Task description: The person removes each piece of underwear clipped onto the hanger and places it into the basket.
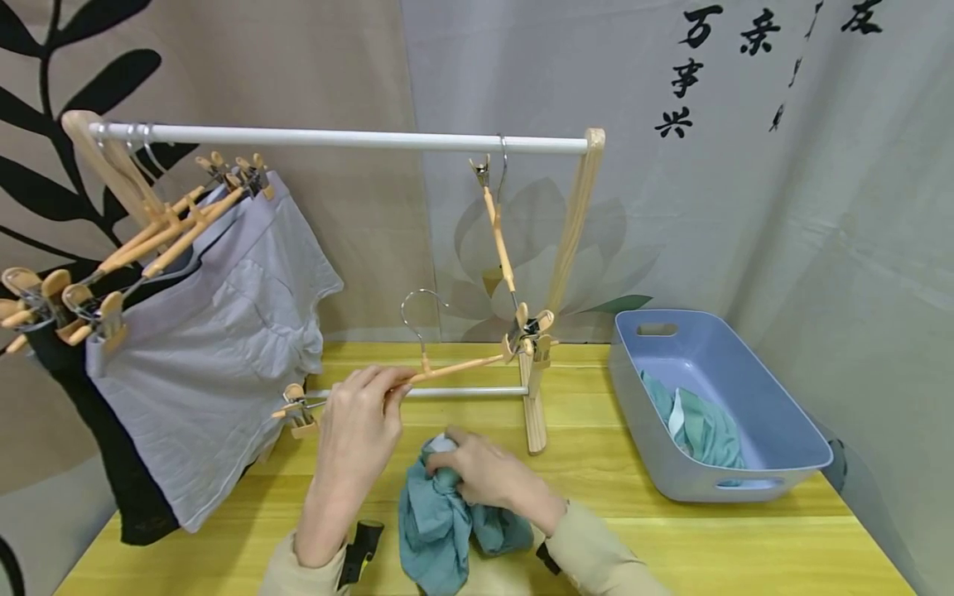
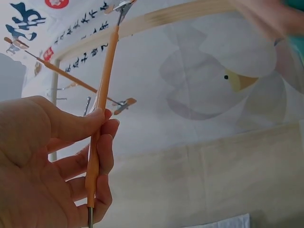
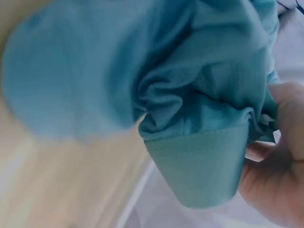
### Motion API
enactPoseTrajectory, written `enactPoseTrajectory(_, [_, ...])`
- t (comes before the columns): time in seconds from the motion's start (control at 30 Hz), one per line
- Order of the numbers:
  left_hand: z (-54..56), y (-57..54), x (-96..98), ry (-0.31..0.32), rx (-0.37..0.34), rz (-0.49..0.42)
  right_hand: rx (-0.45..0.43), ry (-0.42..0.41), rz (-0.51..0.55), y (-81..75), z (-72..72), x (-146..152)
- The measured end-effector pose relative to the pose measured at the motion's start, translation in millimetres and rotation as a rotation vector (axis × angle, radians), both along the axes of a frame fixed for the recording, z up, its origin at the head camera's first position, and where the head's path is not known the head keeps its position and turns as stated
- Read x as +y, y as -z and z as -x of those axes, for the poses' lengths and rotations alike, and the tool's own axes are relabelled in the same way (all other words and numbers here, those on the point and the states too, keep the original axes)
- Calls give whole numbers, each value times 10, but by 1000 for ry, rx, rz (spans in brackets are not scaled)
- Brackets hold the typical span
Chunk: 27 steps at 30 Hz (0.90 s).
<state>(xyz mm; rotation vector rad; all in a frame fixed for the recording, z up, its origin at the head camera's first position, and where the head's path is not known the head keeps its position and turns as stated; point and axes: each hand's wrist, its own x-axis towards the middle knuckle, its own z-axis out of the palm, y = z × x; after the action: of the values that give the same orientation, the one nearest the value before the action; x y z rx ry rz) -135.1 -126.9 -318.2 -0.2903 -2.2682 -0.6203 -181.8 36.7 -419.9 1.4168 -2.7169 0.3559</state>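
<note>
My left hand (image 1: 363,426) holds a clip hanger (image 1: 455,368) by its wooden bar, fingers curled round it in the left wrist view. The hanger's metal hook points up, and a clip sits at each end. Lower and to the right, my right hand (image 1: 488,472) grips a bunched teal garment (image 1: 436,526) above the table. In the right wrist view, folds and a stitched hem of the teal cloth (image 3: 199,161) hang beside the thumb. Some of the right fingers are hidden behind the cloth.
A rack with a white rail (image 1: 335,139) stands behind the hands. Light grey shorts (image 1: 224,323) and black clothing hang on its left. Another clip hanger (image 1: 498,240) hangs at its right. A blue basket (image 1: 753,389) on the right holds teal cloth (image 1: 704,426).
</note>
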Motion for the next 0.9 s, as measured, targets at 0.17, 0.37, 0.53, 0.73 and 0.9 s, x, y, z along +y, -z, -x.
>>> enactPoseTrajectory(0.17, [-6, -13, -17, -8, 7, -21, 34, 74, 134, -178, 30, 358])
enactPoseTrajectory(0.37, [-19, -32, -56, -16, 11, -46, 92, 177, 227, -368, 38, 788])
enactPoseTrajectory(0.53, [-25, -36, -82, -20, 4, -51, 165, 315, 278, -570, 24, 1146])
enactPoseTrajectory(0.73, [-28, -32, -94, -22, 4, -47, 338, 520, 459, -810, 57, 1575])
enactPoseTrajectory(0.9, [-32, -27, -92, -20, 6, -44, 493, 756, 666, -968, 101, 1908])
